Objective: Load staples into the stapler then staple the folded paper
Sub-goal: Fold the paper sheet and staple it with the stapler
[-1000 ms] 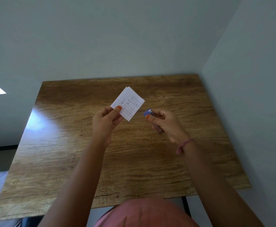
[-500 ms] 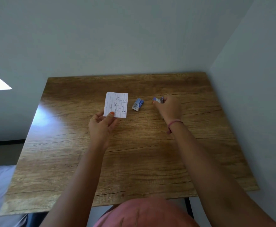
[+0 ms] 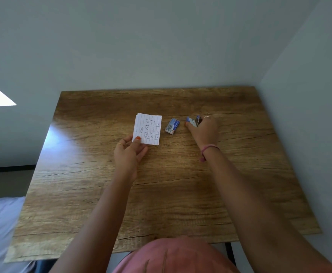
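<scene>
Three items sit mid-table: folded paper (image 3: 147, 128) flat with my left hand (image 3: 130, 154) pinching its near corner under the thumb, small staple box (image 3: 172, 126) just right of it, untouched, and blue stapler (image 3: 193, 121) beyond that with my right hand (image 3: 204, 131) closed around it. Nothing blocks anything. Wood-grain table (image 3: 161, 194) is pushed into a corner of pale walls (image 3: 161, 46), glare on its left side.

One folded paper (image 3: 147, 128), one staple box (image 3: 172, 126), one stapler (image 3: 193, 121), one wooden table (image 3: 181, 184), two hands.
</scene>
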Demonstrator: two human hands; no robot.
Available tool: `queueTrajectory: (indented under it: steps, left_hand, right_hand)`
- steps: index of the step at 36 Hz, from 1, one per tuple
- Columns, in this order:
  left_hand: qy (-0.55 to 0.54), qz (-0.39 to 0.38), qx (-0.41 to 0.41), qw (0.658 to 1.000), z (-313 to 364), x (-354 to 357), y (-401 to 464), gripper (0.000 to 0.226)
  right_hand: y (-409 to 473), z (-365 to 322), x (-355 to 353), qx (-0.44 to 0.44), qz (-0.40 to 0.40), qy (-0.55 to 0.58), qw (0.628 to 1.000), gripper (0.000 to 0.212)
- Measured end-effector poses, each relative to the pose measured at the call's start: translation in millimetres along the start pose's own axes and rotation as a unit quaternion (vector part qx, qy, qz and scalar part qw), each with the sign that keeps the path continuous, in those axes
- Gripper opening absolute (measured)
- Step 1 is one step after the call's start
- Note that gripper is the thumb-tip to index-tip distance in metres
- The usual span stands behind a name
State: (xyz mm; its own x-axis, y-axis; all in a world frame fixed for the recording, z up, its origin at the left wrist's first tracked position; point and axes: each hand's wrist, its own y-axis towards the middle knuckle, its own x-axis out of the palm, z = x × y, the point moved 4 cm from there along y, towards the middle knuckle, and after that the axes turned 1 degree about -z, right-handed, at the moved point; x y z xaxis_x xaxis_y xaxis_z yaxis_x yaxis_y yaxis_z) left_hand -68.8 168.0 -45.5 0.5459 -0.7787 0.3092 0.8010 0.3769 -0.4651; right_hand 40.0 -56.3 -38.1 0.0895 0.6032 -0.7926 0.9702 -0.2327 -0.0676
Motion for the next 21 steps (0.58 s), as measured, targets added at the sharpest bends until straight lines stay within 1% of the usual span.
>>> queueTrajectory:
  steps: [3, 6, 9, 12, 14, 21]
  left_hand:
    - [-0.001, 0.006, -0.006, 1.0, -2, -1, 2, 0.019]
    - [0.007, 0.019, -0.007, 1.0, -3, -4, 4, 0.02]
    - [0.041, 0.046, 0.017, 0.998, -2, -7, 10, 0.018]
    - [0.102, 0.06, 0.051, 0.992, 2, -8, 20, 0.019]
    - [0.136, 0.06, 0.065, 0.987, 4, -8, 26, 0.021]
    - [0.227, 0.074, 0.072, 0.968, 4, -4, 44, 0.02]
  right_hand:
    - [-8, 3, 2, 0.012, 0.009, 0.011, 1.0, 0.064]
    - [-23, 11, 4, 0.034, 0.016, 0.037, 0.999, 0.079]
    - [-47, 22, 6, 0.031, 0.036, 0.046, 0.998, 0.092]
    - [-71, 32, 6, 0.012, 0.06, 0.051, 0.997, 0.091]
    - [-81, 36, 6, 0.001, 0.061, 0.06, 0.996, 0.092]
    - [-86, 36, 3, -0.003, 0.06, 0.054, 0.997, 0.093]
